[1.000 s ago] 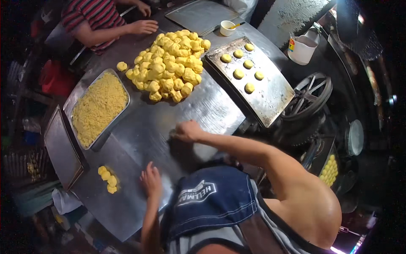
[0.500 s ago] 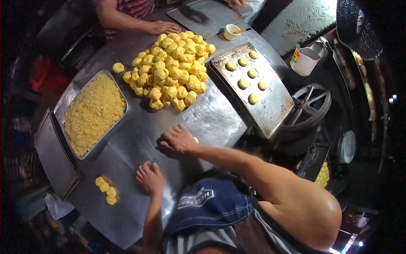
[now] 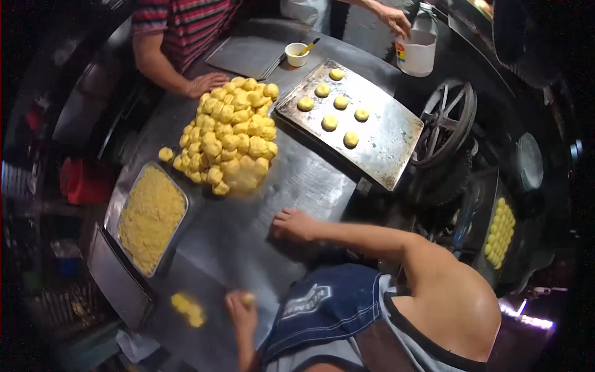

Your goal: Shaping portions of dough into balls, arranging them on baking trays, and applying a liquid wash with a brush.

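My left hand (image 3: 242, 313) is low over the metal table, fingers curled, with a small yellow dough ball (image 3: 248, 299) held at its thumb side. Farther right, my right hand (image 3: 295, 224) rests on the tabletop with its fingers bent inward; whatever may be under them is hidden. Left of my left hand lie several flattened yellow dough pieces (image 3: 187, 309) in a cluster. A big heap of yellow dough balls (image 3: 228, 133) sits beyond both hands. To its left stands a metal pan (image 3: 186, 214) full of yellow crumbly mix.
A baking tray (image 3: 390, 139) with several round dough pieces lies at the right. Behind the heap are a white cup (image 3: 297, 57) with a brush and a flat metal sheet (image 3: 248, 56). One co-worker's hand (image 3: 207, 84) touches the table; another hand reaches a white jug (image 3: 416, 54). A spoked wheel (image 3: 447, 121) stands right.
My left hand has closed around a dough ball. My right hand's fingers have curled in. The view has shifted, and a co-worker's hand has reached the white jug.
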Available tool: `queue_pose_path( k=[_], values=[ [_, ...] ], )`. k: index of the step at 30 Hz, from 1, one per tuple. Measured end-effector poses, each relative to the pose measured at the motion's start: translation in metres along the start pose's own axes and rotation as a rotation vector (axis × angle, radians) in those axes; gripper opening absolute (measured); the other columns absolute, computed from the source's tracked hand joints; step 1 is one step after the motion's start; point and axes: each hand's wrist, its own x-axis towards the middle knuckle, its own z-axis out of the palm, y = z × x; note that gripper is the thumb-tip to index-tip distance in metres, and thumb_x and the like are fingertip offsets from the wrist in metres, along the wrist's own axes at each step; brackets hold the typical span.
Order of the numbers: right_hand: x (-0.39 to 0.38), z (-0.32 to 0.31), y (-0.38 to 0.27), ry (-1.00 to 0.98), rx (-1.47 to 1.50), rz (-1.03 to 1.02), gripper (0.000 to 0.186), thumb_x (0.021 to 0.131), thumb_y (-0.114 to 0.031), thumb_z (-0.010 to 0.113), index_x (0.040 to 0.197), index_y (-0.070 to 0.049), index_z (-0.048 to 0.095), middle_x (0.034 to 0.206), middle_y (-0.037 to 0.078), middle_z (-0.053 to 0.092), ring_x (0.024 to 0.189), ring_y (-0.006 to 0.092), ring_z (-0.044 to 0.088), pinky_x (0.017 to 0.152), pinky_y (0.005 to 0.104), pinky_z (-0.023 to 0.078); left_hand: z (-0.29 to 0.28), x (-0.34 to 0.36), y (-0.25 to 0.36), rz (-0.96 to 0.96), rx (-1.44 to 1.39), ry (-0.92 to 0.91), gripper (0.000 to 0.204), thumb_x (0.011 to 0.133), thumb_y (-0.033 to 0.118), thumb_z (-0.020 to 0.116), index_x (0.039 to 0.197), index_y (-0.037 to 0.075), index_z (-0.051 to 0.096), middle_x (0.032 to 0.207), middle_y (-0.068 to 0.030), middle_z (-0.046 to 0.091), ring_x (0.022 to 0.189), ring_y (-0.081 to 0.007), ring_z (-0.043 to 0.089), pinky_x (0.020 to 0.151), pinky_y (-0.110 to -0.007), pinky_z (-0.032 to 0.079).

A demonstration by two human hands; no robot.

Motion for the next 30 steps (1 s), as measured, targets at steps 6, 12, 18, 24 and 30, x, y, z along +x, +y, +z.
queue_pose_path(
  k=[6, 12, 18, 24, 30],
  values=[
    [-0.005, -0.120, 0.041, 0.262, 0.469, 0.308, 0.035, 0.097, -0.032, 0.065, 0.118, -0.005, 0.058, 0.106, 0.019, 0.068, 0.094, 0.0373, 0.067, 0.081, 0.0452, 0.054, 0.041, 0.022, 0.016, -0.406, -0.789, 0.104, 0.037, 0.092, 0.010, 0.074, 0.119, 0.003, 0.050, 0.104, -0.0128, 0.064, 0.091, -0.0258, 0.068, 0.080, -0.037, 0.057],
    [-0.033, -0.256, 0.193, 0.890, 0.292, 0.679, 0.035, 0.101, -0.028, 0.061, 0.128, -0.005, 0.064, 0.102, 0.015, 0.073, 0.094, 0.0241, 0.069, 0.084, 0.0378, 0.054, 0.092, 0.172, 0.194, 0.062, -0.787, -0.077, 0.034, 0.098, 0.008, 0.068, 0.126, 0.002, 0.050, 0.105, -0.0079, 0.063, 0.082, -0.0110, 0.062, 0.061, -0.022, 0.050],
    [-0.088, -0.250, 0.278, 0.646, -0.596, 1.085, 0.046, 0.103, -0.038, 0.051, 0.144, -0.018, 0.059, 0.157, 0.017, 0.042, 0.143, 0.0422, 0.035, 0.116, 0.0569, 0.027, 0.134, 0.302, 0.409, 0.474, -0.698, -0.311, 0.031, 0.097, 0.011, 0.071, 0.122, -0.002, 0.056, 0.112, -0.0127, 0.066, 0.101, -0.0170, 0.064, 0.087, -0.032, 0.055],
    [-0.080, -0.254, 0.218, 0.934, -0.321, 0.887, 0.048, 0.101, -0.037, 0.056, 0.136, -0.004, 0.060, 0.141, 0.020, 0.053, 0.134, 0.0420, 0.042, 0.113, 0.0535, 0.031, 0.192, 0.405, 0.533, 0.758, -0.429, -0.168, 0.035, 0.094, 0.026, 0.069, 0.117, 0.000, 0.065, 0.088, -0.0184, 0.071, 0.075, -0.0315, 0.069, 0.074, -0.040, 0.054],
    [-0.113, -0.246, 0.149, 0.914, -0.140, 0.666, 0.034, 0.096, -0.020, 0.066, 0.126, -0.003, 0.066, 0.131, 0.019, 0.058, 0.123, 0.0373, 0.053, 0.105, 0.0475, 0.044, 0.239, 0.436, 0.544, 0.891, 0.175, 0.137, 0.030, 0.093, 0.025, 0.067, 0.110, 0.001, 0.068, 0.119, -0.0222, 0.061, 0.115, -0.0424, 0.057, 0.094, -0.050, 0.048]
  ],
)
